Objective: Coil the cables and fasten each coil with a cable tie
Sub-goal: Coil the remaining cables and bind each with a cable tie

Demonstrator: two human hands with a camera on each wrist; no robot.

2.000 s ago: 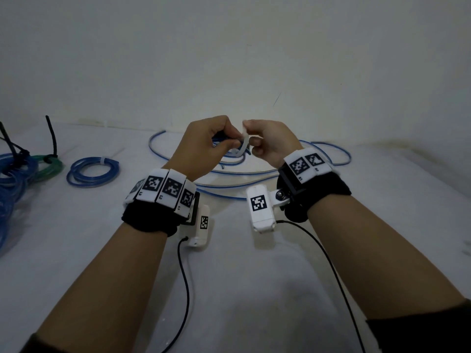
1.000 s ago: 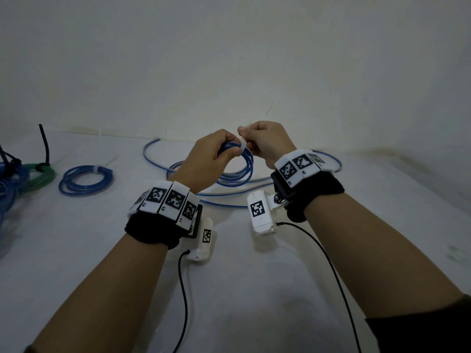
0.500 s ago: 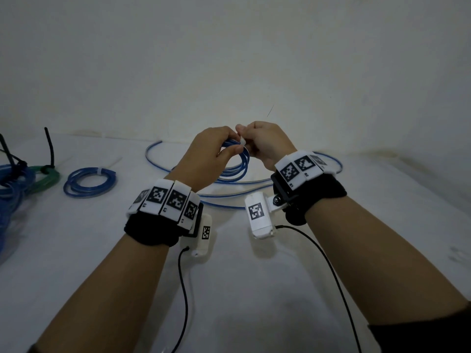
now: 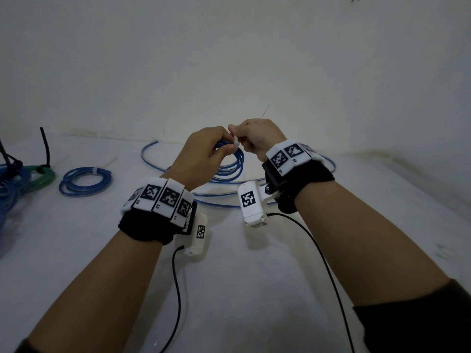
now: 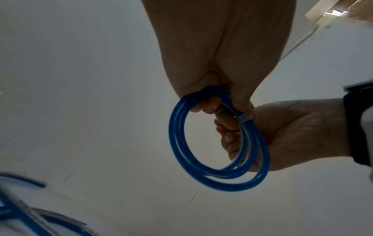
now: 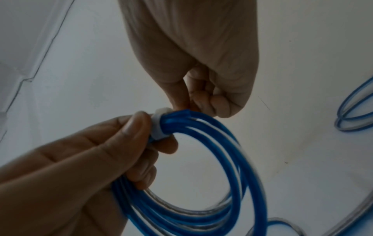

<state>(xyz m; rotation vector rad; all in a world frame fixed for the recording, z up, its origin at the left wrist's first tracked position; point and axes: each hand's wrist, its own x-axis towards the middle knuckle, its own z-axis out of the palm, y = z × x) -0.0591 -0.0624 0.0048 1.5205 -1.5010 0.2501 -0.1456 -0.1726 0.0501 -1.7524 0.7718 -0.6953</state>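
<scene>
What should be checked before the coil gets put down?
1. White cable tie wraps all strands of blue coil: ok.
2. Tie cinched snug: ok, sits tight on the bundle.
3. Left hand grips the coil: ok.
4. Right hand pinches at the tie: ok.
5. Tie tail trimmed: cannot tell, hidden by fingers.
6. Loose blue cable on table yet to be coiled: not ok.

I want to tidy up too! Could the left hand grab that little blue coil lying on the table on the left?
Probably not right now. The left hand is busy holding the blue coil being tied, with the right hand. The small tied coil lies uncovered, so the way looks free once it lets go.
</scene>
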